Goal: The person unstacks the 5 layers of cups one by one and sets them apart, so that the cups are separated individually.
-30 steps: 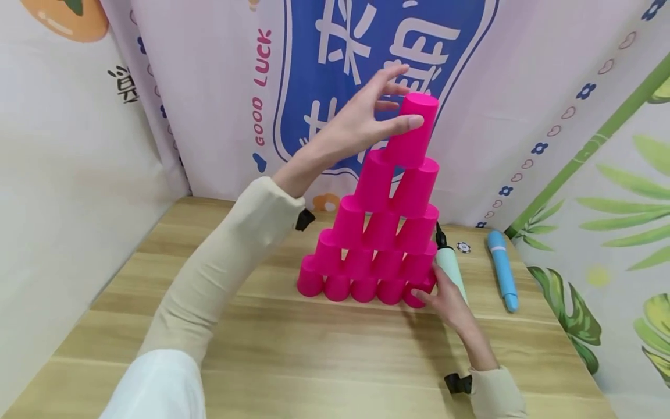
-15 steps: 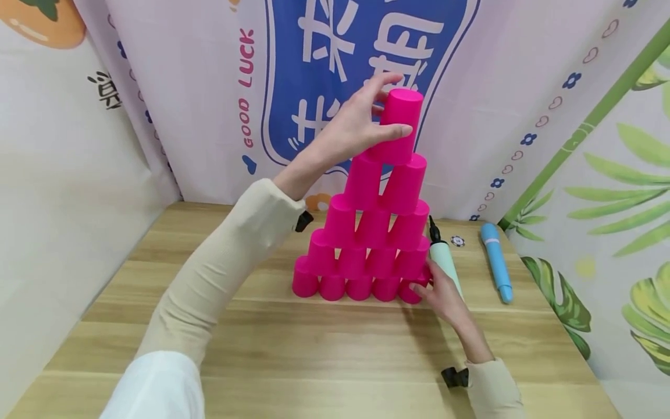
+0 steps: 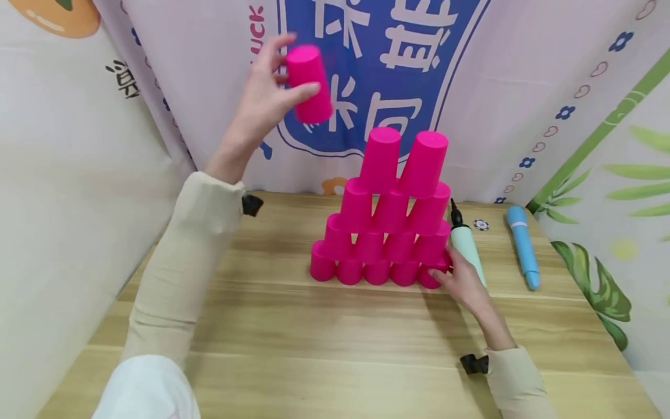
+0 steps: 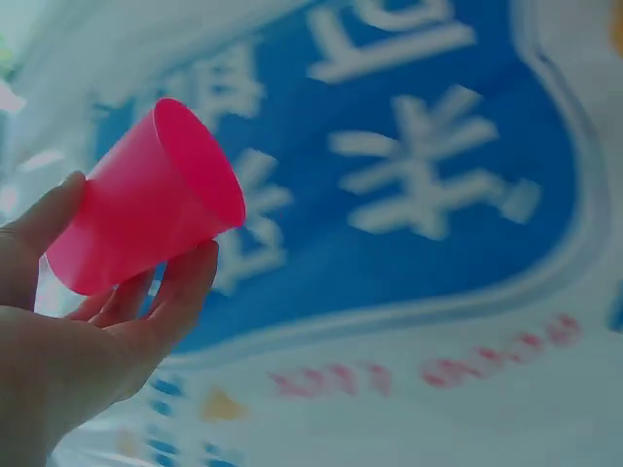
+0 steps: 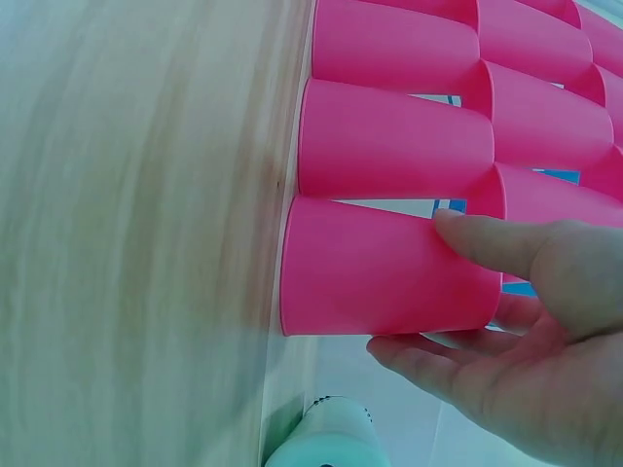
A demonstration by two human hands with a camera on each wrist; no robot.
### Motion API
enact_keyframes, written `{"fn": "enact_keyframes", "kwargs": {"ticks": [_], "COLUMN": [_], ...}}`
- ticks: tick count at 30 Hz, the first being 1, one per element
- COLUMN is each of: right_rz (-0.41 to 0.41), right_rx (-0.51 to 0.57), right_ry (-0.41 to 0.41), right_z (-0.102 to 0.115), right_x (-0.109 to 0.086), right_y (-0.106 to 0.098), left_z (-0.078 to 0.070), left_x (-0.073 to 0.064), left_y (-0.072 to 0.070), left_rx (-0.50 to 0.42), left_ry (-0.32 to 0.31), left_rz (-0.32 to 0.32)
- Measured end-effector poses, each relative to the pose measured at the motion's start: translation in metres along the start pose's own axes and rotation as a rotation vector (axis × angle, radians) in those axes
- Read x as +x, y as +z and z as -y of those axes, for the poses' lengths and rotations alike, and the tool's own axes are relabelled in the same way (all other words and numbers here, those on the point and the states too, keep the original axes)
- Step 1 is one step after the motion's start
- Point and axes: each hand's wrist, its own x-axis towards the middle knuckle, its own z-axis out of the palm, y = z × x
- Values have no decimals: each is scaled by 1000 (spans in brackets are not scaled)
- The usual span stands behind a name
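Observation:
In the head view my left hand (image 3: 259, 102) holds a pink plastic cup (image 3: 312, 87) in the air, up and to the left of a stack of pink cups (image 3: 376, 244). The left wrist view shows thumb and fingers around that cup (image 4: 146, 199), its open mouth facing away from the palm. The stack stands in several rows of upside-down cups, with two cups on top. Low at the stack's right end, my right hand (image 3: 463, 282) grips the last bottom-row cup (image 5: 380, 268), thumb on one side and fingers on the other.
Right behind my right hand lies a pale green pump (image 3: 468, 250) with a black tip. A blue pen-shaped object (image 3: 523, 247) and a small round chip (image 3: 481, 224) lie farther right on the wooden table (image 3: 314, 349). A printed curtain (image 3: 209, 70) hangs behind.
My left hand has lifted the single top cup off the stack and moved it up and left. My right hand has kept its place on the bottom right cup.

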Motion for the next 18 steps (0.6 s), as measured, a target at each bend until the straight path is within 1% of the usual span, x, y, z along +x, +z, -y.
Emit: {"fn": "enact_keyframes", "kwargs": {"ticks": [2,4,6,8,11,12,14,16,18], "right_rz": [-2,-5,-10,-14,-14,-16,-16,-11,-3], "right_rx": [-10,-15,-18,-21,-22,-23,-19,-13,-5], "right_ry": [2,5,3,1,-6,-7,-11,-14,-17], "right_z": [0,0,0,-1,-1,-2,-2,-1,-1], "right_x": [-1,-2,-3,-5,-7,-7,-6,-5,-4], "right_y": [-4,-7,-10,-12,-13,-12,-10,-7,-4], "left_z": [33,69,109,147,196,209,230,246,257], "left_x": [-1,-6,-13,-23,-40,-45,-56,-66,-74], "left_y": [-6,-5,-1,7,18,22,28,32,34], "left_rx": [16,37,70,91,111,120,130,150,175], "left_ry": [-86,-157,-207,-238,-296,-311,-341,-365,-381], "left_rz": [-18,-23,-19,-19,-8,-1,13,34,48]}}
